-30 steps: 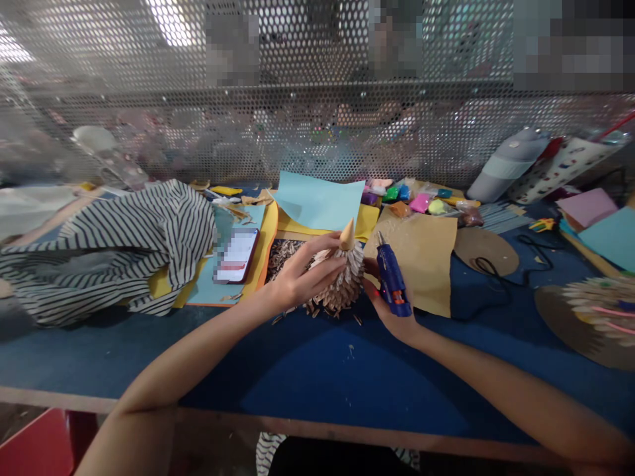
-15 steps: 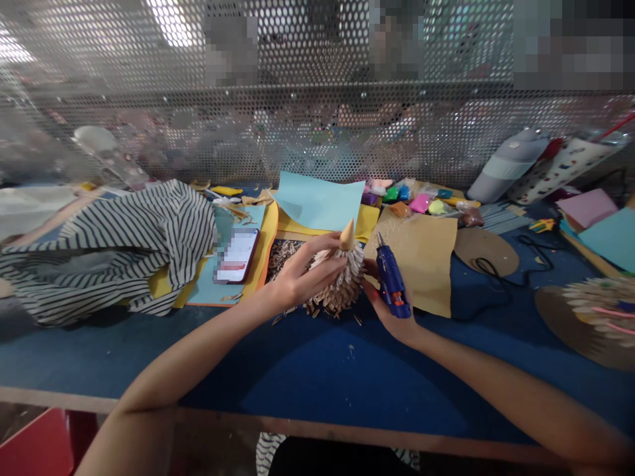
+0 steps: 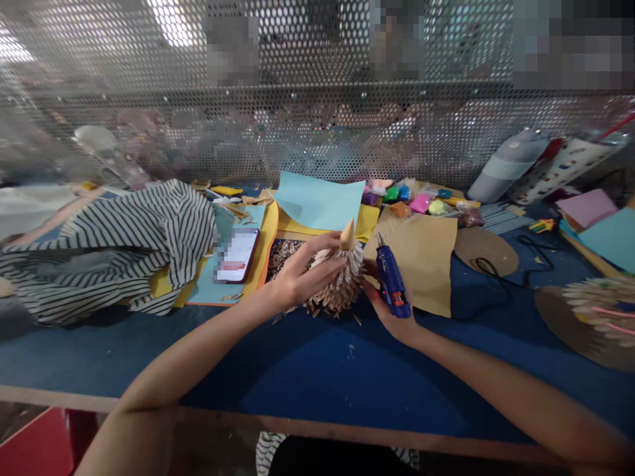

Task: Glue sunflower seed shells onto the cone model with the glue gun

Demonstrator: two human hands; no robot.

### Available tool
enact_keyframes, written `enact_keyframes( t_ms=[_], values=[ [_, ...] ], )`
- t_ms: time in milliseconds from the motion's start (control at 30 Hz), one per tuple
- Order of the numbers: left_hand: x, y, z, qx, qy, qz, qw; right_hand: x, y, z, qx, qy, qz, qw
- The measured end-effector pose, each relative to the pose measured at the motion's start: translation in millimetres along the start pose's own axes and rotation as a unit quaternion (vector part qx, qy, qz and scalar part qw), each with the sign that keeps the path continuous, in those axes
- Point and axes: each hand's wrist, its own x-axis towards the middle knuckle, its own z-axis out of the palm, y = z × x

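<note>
A cone (image 3: 342, 284) covered in overlapping pale, seed-shell-like pieces stands upright in front of me, its bare tan tip (image 3: 348, 235) showing at the top. My left hand (image 3: 302, 272) grips it from the left, with fingers laid across its upper side just under the tip. To the right, my right hand (image 3: 391, 317) is wrapped around a blue glue gun (image 3: 391, 277), whose nozzle points up and away from me, apart from the cone. Some of the right fingers are hidden behind the gun. Loose shells (image 3: 282, 256) lie in a pile left of the cone.
Left are a phone (image 3: 237, 255) on coloured paper and a striped cloth (image 3: 183, 225). Behind the cone lies blue paper (image 3: 322, 201). Coloured clay packets (image 3: 421, 202), brown paper (image 3: 431, 258), a black cord (image 3: 501, 277), a bottle (image 3: 510, 162) and a second shell-covered piece (image 3: 605, 301) sit right.
</note>
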Motion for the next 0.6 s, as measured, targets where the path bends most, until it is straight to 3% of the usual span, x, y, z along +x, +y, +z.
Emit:
enact_keyframes(
  t_ms=[400, 467, 533, 600],
  values=[
    [6, -1, -2, 0.030, 0.016, 0.021, 0.999, 1, 0, 2, 0.040, -0.003, 0.014, 0.999],
    [13, 1, -5, 0.013, 0.026, -0.015, 0.999, 1, 1, 3, 0.043, -0.003, 0.011, 0.999],
    [24, 3, -7, -0.004, 0.030, -0.103, 0.994, 2, 3, 4, 0.035, 0.002, 0.008, 0.999],
    [34, 2, -9, -0.038, -0.012, -0.175, 0.984, 2, 6, 5, 0.016, 0.013, 0.011, 1.000]
  ],
)
